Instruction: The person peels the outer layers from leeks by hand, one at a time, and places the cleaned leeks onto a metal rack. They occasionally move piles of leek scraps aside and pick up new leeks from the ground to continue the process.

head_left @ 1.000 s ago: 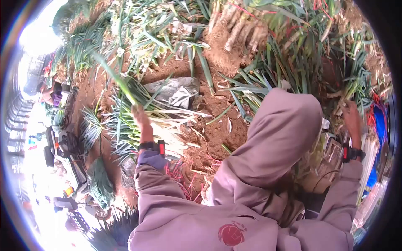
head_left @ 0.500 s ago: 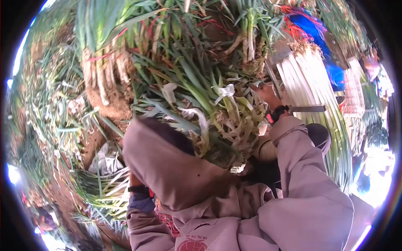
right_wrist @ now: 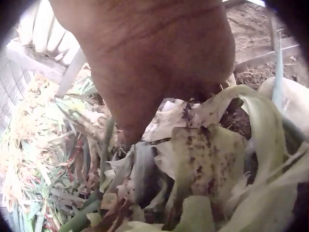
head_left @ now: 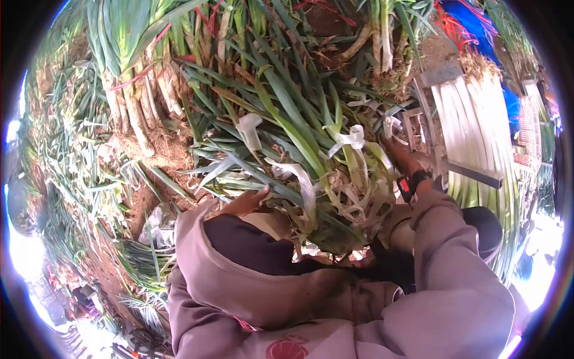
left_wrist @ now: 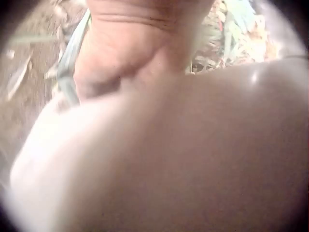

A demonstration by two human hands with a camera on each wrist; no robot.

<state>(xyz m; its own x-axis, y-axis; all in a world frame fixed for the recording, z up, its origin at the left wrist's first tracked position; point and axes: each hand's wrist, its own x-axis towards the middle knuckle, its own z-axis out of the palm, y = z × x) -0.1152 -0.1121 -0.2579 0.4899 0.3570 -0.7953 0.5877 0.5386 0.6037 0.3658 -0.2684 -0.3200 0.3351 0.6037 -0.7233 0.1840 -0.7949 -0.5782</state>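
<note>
My left hand (head_left: 244, 203) is past the raised knee (head_left: 197, 239), fingers extended toward long green leek leaves (head_left: 281, 190) and holding nothing visible. In the left wrist view the trouser leg (left_wrist: 183, 159) hides most of that hand's fingers. My right hand (head_left: 402, 157) reaches down at the edge of a heap of peeled leek skins (head_left: 353, 197), beside a wooden frame (head_left: 421, 128). In the right wrist view its thumb points down among pale, dirt-specked leek skins (right_wrist: 205, 154). Its fingertips are hidden, so I cannot tell whether they grip anything.
Cleaned white leeks (head_left: 469, 113) lie stacked at the right, with a flat bar (head_left: 472, 173) across them. Bundled unpeeled leeks (head_left: 137, 102) with soil-covered roots lie at the upper left. Blue plastic (head_left: 472, 18) and red twine (head_left: 451, 27) are at the upper right.
The left hand held a green leek out over the left pile, then passed behind the knee, and now shows without it. The head view has swung right. The right hand stays low near the skins.
</note>
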